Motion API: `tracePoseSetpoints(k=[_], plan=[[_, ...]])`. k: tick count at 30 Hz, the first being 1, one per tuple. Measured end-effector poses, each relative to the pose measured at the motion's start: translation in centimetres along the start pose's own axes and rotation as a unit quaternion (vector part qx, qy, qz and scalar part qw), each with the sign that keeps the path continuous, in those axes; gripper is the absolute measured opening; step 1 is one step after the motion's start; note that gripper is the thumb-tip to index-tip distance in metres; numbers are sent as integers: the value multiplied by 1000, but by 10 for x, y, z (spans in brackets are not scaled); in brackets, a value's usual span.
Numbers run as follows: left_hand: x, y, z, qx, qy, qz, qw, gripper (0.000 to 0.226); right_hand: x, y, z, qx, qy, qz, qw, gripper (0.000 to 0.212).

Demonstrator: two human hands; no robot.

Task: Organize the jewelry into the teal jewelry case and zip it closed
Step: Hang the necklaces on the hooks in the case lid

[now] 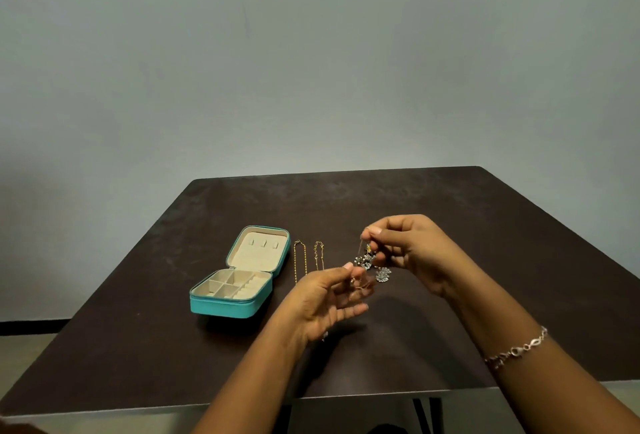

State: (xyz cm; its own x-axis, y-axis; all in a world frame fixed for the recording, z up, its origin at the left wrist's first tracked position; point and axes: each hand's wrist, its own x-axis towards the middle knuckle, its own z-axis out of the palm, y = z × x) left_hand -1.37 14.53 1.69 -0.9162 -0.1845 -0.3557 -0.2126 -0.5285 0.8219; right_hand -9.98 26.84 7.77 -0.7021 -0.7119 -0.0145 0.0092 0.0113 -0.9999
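Sorting earrings, my right hand (412, 253) pinches a silver dangling earring (366, 259) over the dark brown table's (450, 198) middle, my left hand (325, 302) too blurred to tell its grip, and I judge the earring next needs carrying to the open teal zip-round jewelry case (221, 307) toward the left edge.

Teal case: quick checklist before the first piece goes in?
1. Teal case open, lid laid back: ok.
2. Compartments free: ok.
3. Right hand pinches silver piece: ok.
4. Left hand holding anything: cannot tell, blurred.
5. Held piece free of silver earring on the table: cannot tell.
6. First gold chain beside the case and second gold chain lie straight, apart: ok.
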Motion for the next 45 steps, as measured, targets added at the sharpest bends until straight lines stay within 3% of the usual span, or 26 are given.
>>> tracePoseSetpoints(k=[4, 7, 10, 14, 19, 23, 32, 38, 45], plan=[[-8, 12, -9, 205, 88, 104, 969, 25, 9, -18, 10, -117, -28, -3, 993, 20], [-17, 40, -30, 290, 159, 253, 909, 20, 14, -24, 13, -178, -39, 16, 983, 18], [-21, 70, -63, 365, 277, 320, 829, 10, 19, -28, 19, -198, -46, 30, 979, 18], [-7, 96, -110, 446, 397, 250, 762, 14, 26, -36, 34, -199, -62, 39, 977, 17], [17, 93, -156, 521, 422, 125, 731, 24, 37, -45, 53, -200, -76, 35, 976, 18], [25, 73, -178, 540, 422, 75, 724, 37, 44, -51, 62, -207, -80, 30, 975, 17], [19, 45, -181, 568, 389, 146, 711, 38, 59, -61, 82, -246, -91, 28, 965, 11], [13, 38, -187, 475, 360, 218, 773, 25, 74, -68, 101, -239, -119, 32, 963, 13], [7, 40, -182, 422, 330, 255, 805, 22, 99, -63, 132, -245, -148, 45, 957, 21]])
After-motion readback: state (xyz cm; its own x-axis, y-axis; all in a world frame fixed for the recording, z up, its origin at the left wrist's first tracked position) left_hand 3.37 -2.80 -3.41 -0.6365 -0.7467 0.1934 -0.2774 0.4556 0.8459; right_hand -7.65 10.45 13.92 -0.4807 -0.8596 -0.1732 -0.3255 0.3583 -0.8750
